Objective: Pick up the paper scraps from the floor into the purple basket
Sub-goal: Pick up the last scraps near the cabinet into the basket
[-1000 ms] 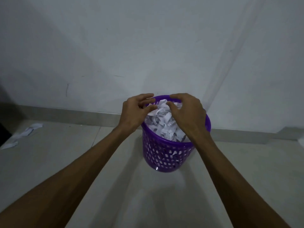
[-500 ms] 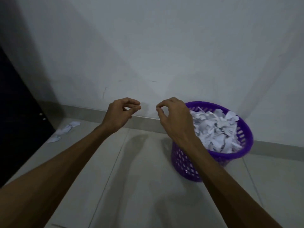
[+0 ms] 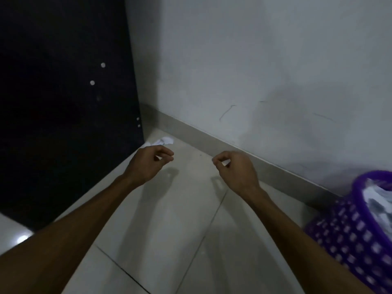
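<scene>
From the head camera I see both of my arms stretched forward over the pale tiled floor (image 3: pixel 169 219). My left hand (image 3: pixel 148 161) hangs in the air with its fingers loosely curled, thumb and forefinger close together but with nothing between them that I can make out. My right hand (image 3: pixel 235 169) is curled in much the same way; a small pale patch shows under its fingers, and I cannot tell whether that is a bit of paper or just the floor behind.

The paper scraps (image 3: pixel 162 141) left on the floor lie in the corner, just beyond my left hand — a small white crumpled bunch where the grey skirting (image 3: pixel 212 143) meets the dark panel (image 3: pixel 63 102). My left hand is near them but not touching.

The purple basket (image 3: pixel 350 234) stands at the far right edge of view, cut off by the frame, well apart from both hands. Its perforated wall is blurred, and white paper (image 3: pixel 379 200) fills it up to the rim.

The white wall (image 3: pixel 254 60) rises behind everything, with a few faint scuff marks.
</scene>
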